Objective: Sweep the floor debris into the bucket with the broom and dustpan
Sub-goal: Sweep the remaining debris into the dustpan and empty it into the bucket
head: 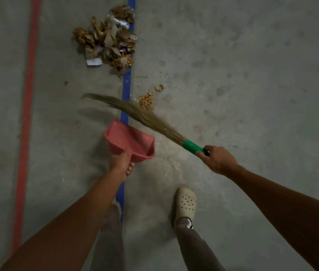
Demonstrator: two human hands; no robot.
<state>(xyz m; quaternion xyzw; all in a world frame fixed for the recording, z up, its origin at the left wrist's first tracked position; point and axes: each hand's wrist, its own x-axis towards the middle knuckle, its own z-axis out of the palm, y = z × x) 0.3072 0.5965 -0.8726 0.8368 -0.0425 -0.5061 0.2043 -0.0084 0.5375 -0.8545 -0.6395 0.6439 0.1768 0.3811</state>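
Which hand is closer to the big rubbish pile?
Left. The left hand, holding the dustpan, is straight back from the pile; the right hand, on the broom, is off to its right.

- Floor (pixel 233 94): matt, rough, mottled concrete.
- Dustpan (pixel 129 141): smooth pink plastic.
- Broom (pixel 145 116): dry grass fibres, glossy green plastic grip.
- Debris (pixel 107 38): crumpled paper, dry leaves.
- Shoe (pixel 186 202): matt perforated foam-like plastic.

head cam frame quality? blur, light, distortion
Head view: dim, flat light, no glare on the floor; broom bristle tips smeared by motion blur, faint shadow beside them; debris pile soft but readable; left hand on the dustpan and right hand fairly sharp; red tape line looks near straight, little distortion.
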